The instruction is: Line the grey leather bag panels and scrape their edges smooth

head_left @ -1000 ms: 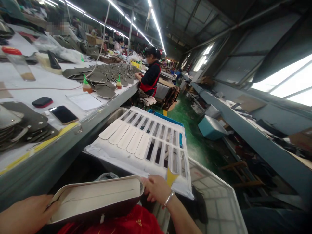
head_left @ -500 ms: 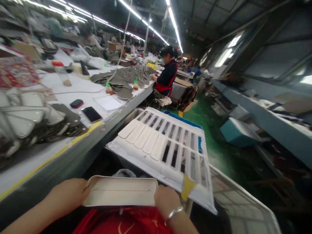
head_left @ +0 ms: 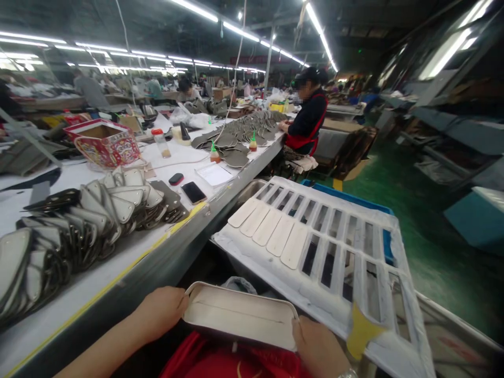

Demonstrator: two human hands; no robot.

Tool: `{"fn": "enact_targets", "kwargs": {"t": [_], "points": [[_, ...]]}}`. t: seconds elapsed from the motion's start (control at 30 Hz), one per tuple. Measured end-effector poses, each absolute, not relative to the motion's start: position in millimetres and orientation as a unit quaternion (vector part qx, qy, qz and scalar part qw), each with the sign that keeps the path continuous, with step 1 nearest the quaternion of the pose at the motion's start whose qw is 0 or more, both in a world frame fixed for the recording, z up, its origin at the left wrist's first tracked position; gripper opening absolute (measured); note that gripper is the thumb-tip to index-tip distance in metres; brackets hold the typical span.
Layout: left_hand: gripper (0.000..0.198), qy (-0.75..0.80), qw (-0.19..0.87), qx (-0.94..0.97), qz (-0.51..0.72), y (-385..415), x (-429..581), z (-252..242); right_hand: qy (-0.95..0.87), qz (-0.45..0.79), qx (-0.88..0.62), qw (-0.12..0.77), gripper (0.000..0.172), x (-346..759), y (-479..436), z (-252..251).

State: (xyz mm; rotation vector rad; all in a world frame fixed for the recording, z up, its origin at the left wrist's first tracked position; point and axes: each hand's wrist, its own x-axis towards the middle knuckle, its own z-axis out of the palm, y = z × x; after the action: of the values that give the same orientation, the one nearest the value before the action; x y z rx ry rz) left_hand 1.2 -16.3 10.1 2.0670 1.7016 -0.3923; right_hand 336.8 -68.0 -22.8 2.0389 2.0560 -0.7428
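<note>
Between my hands, just above my lap, is a cream-white oblong panel (head_left: 240, 314) with rounded corners, a raised edge and a thin line along its middle. My left hand (head_left: 165, 313) is closed on its left end. The other end is gripped by my right hand (head_left: 317, 344), thumb at the corner. Ahead and to the right lies a white slatted rack (head_left: 326, 291) with long openings. Several flat cream oblong pieces (head_left: 268, 227) rest side by side on the rack's left part.
A long workbench (head_left: 129, 257) with yellow edge tape runs along my left. It carries stacked grey-white pieces (head_left: 114, 207), a phone (head_left: 193, 192), a patterned red box (head_left: 102, 144) and small glue bottles (head_left: 214, 153). A co-worker (head_left: 309, 113) in a red apron is at its far side.
My view has swung to the left, so the bench and rack appear further right. Both hands keep hold of the panel, which now tilts down toward its right end.
</note>
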Motion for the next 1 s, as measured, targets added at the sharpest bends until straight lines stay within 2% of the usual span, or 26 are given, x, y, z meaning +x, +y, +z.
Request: {"fn": "enact_targets", "kwargs": {"t": [0.5, 0.6, 0.73, 0.8, 1.0], "points": [[0.04, 0.593, 0.233, 0.753, -0.165, -5, 3, 1, 0.705, -0.19, 0.663, 0.166, 0.035, 327, -73, -12], [0.04, 0.581, 0.295, 0.742, -0.155, -5, -4, -2, 0.717, -0.196, 0.649, 0.163, 0.034, 328, -72, -12], [0.052, 0.577, 0.37, 0.711, -0.156, -11, -14, -6, 0.722, -0.211, 0.642, 0.15, 0.033, 332, -71, -16], [0.053, 0.582, 0.356, 0.715, -0.149, -14, -12, -7, 0.709, -0.224, 0.654, 0.139, 0.035, 332, -70, -17], [0.031, 0.629, 0.232, 0.728, -0.148, -10, 11, 2, 0.711, -0.209, 0.654, 0.152, 0.035, 330, -69, -17]]}}
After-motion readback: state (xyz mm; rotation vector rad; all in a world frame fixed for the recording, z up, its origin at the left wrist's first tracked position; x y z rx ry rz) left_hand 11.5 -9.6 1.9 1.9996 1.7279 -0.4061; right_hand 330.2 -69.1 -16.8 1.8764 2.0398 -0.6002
